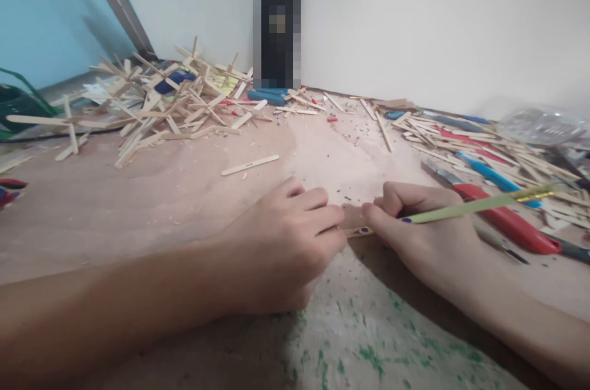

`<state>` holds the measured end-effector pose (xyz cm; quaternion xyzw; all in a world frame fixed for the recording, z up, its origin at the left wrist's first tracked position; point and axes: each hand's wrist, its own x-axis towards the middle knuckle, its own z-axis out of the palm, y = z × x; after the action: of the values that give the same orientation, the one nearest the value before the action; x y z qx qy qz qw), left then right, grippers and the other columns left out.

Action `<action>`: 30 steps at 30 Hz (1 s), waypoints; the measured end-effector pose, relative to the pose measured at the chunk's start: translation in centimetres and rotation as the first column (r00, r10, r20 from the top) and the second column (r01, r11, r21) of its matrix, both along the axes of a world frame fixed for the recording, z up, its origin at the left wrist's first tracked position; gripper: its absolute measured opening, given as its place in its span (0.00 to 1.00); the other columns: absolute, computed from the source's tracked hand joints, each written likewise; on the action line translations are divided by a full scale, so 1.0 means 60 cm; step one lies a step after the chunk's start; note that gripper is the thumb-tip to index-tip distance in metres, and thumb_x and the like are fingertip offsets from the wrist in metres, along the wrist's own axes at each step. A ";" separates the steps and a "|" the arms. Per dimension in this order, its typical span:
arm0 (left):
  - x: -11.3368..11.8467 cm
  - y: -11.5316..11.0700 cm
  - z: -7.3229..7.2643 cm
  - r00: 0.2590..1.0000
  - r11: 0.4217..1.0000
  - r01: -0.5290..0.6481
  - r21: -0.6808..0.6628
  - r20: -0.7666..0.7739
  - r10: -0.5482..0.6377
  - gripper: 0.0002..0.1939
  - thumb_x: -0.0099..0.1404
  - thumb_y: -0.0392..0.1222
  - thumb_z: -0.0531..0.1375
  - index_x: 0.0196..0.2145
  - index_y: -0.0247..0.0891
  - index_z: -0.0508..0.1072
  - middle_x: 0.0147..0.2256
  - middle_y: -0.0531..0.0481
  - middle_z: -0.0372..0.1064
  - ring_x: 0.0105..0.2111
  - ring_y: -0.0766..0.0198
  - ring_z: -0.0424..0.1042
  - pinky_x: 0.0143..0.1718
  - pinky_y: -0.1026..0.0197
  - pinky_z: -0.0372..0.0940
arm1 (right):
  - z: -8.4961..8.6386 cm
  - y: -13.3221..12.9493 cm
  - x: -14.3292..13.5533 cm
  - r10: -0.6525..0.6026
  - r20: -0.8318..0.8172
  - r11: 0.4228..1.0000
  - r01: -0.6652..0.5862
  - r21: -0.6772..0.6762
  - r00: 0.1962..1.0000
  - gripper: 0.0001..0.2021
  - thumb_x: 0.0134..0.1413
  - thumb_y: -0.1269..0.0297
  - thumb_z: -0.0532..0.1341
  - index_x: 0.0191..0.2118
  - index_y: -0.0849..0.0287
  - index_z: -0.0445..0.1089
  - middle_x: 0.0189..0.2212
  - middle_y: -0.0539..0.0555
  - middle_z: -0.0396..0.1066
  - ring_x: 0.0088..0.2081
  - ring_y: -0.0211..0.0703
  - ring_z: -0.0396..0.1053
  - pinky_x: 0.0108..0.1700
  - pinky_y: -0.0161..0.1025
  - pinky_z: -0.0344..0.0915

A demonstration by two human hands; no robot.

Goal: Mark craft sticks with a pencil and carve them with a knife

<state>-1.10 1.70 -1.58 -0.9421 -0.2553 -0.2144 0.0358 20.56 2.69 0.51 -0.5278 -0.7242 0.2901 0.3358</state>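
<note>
My right hand (424,230) is closed round a light green pencil (474,206) with a gold end, which slants up to the right. The pencil's tip is hidden behind the fingers. My left hand (295,236) is closed, its fingers curled down on a narrow wooden craft stick (357,232) with dark purple marks. Only a short end of that stick shows in the gap between the two hands. Beyond my left hand, a loose craft stick (250,164) with a small slot or mark lies flat on the table (193,193).
Crossed craft sticks (179,95) form a tangled pile at the back left. On the right lie a red utility knife (511,218), a blue pen-like tool (498,176) and many loose sticks (428,138). A blurred dark object (277,40) stands against the wall. Shavings dot the wood.
</note>
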 end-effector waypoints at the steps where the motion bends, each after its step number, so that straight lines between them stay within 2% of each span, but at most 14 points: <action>1: 0.000 0.000 0.000 1.000 1.000 0.005 0.002 0.008 -0.005 0.03 0.61 0.32 0.62 0.33 0.38 0.75 0.34 0.48 0.74 0.37 0.55 0.67 0.37 0.51 0.56 | 0.000 0.000 0.000 0.002 0.005 1.000 -0.002 0.004 1.000 0.19 0.53 0.70 0.61 0.17 0.56 0.54 0.14 0.45 0.53 0.20 0.33 0.48 0.19 0.34 0.44; 5: 0.000 0.001 -0.001 0.999 1.000 0.019 0.008 0.033 -0.019 0.03 0.61 0.32 0.62 0.32 0.37 0.75 0.34 0.49 0.73 0.37 0.56 0.66 0.36 0.51 0.55 | -0.001 0.000 -0.001 0.001 0.012 0.999 -0.001 0.032 1.000 0.18 0.52 0.71 0.60 0.17 0.56 0.53 0.14 0.44 0.53 0.20 0.32 0.48 0.19 0.34 0.43; 16: -0.001 -0.003 0.002 1.000 1.000 0.014 0.000 -0.005 -0.014 0.03 0.61 0.32 0.63 0.33 0.37 0.75 0.34 0.48 0.71 0.36 0.56 0.65 0.36 0.52 0.54 | 0.002 -0.003 0.000 -0.002 0.014 1.000 0.002 -0.018 1.000 0.18 0.50 0.70 0.60 0.17 0.56 0.53 0.14 0.45 0.52 0.20 0.32 0.47 0.19 0.34 0.43; 23: 0.001 -0.003 0.002 1.000 1.000 0.014 0.005 -0.002 -0.014 0.03 0.61 0.32 0.63 0.32 0.38 0.74 0.34 0.48 0.71 0.36 0.56 0.65 0.36 0.51 0.53 | 0.002 -0.002 0.000 -0.044 0.031 0.999 0.043 0.022 0.999 0.19 0.52 0.70 0.61 0.16 0.56 0.53 0.13 0.45 0.54 0.19 0.32 0.50 0.19 0.34 0.46; 30: -0.001 -0.002 0.003 1.000 1.000 0.011 -0.001 -0.014 -0.011 0.04 0.61 0.31 0.63 0.31 0.38 0.74 0.35 0.49 0.71 0.36 0.56 0.64 0.36 0.51 0.54 | 0.002 -0.003 0.000 -0.040 0.033 0.998 0.038 0.058 0.999 0.18 0.51 0.72 0.61 0.16 0.56 0.54 0.12 0.44 0.54 0.19 0.31 0.49 0.18 0.34 0.44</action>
<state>-1.15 1.57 -1.41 -0.9451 -0.2497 -0.2078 0.0362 20.57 2.53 0.61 -0.5370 -0.7272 0.2537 0.3440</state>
